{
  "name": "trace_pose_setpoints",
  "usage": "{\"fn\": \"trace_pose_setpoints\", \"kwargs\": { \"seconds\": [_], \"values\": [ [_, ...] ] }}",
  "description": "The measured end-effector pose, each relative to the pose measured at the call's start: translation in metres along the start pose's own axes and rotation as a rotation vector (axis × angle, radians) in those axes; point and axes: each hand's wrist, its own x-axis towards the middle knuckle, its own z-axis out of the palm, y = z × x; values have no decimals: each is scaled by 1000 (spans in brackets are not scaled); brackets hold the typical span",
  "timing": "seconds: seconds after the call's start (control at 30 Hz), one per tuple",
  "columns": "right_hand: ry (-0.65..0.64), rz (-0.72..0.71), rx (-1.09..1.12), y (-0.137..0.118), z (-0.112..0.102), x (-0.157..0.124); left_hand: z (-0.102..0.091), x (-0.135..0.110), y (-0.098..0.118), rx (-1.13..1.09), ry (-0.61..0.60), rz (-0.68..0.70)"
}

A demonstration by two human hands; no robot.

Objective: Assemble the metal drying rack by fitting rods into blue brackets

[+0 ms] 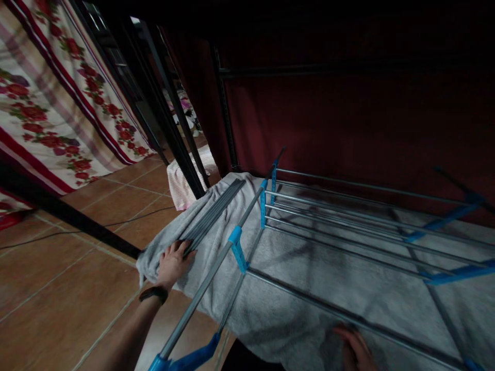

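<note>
My left hand (175, 264) is closed over the near ends of a bundle of thin grey metal tubes (214, 212), which lie side by side on a grey blanket (278, 314). A dark band circles the left wrist. Just right of the bundle stands a partly assembled rack of metal tubes with blue plastic connectors (238, 247), spreading over the blanket. Low in the view, my right hand (355, 348) is beneath the rack's front tube (309, 299). It appears open, its fingers loosely bent and partly blurred; nothing shows in it.
Black bed-frame posts (170, 113) rise at the left. A floral curtain (50, 118) hangs beyond them, and a dark red cloth (328, 129) covers the back. A cable (77, 232) crosses the tiled floor (62, 278). Pale fabric (183, 185) hangs past the blanket's far corner.
</note>
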Motion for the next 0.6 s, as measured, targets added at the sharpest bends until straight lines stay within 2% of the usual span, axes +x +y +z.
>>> {"fn": "trace_pose_setpoints", "kwargs": {
  "seconds": [0.2, 0.37, 0.5, 0.6],
  "values": [
    [-1, -68, -45, -2, 2, -1, -8, 20, 2, -49, -109, -119],
    [-11, -104, -57, 1, 5, 0, -4, 28, 4, -92, -142, -76],
    [-18, -115, -66, 1, 6, 0, -3, 24, 14, -100, -139, -4],
    [-36, -121, -70, 1, 6, 0, -9, 19, 24, -119, -175, 55]
  ]
}}
